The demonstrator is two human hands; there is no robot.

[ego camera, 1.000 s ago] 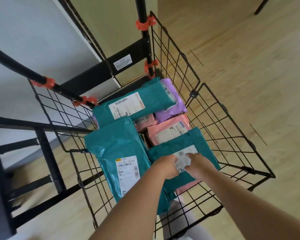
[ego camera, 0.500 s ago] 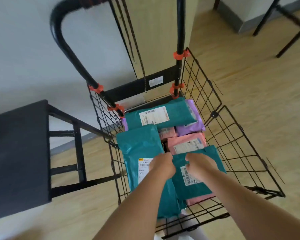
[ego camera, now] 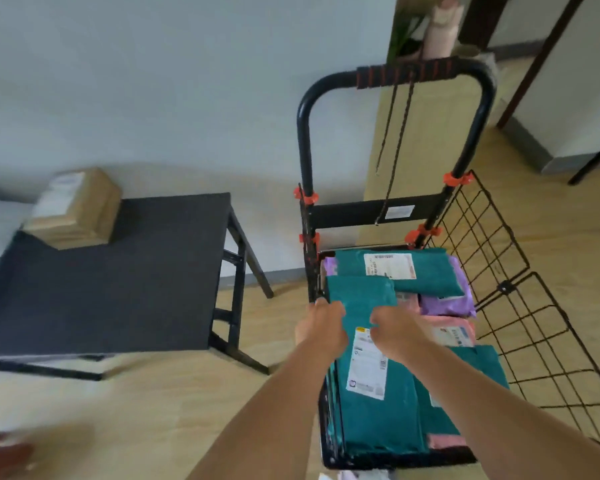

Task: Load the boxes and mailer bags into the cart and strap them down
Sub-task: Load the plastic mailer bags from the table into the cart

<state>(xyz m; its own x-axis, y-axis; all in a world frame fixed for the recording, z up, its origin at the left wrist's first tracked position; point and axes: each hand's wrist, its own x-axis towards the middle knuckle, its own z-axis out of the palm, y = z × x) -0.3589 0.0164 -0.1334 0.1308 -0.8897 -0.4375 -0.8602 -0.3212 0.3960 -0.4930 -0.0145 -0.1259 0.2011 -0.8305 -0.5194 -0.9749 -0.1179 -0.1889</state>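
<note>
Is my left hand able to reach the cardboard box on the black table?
Probably, with a stretch: nothing stands between left hand and cardboard box, but it grips a teal mailer bag.

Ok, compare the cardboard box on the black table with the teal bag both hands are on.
The cardboard box is brown and blocky; the teal bag is flat and glossy. The box sits on the table, not yet loaded; the bag lies in the cart. Both carry white labels.

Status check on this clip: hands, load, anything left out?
Left hand and right hand grip long teal mailer in cart. Cardboard box not yet loaded, on black table. Strap cord hangs from handle, unused.
</note>
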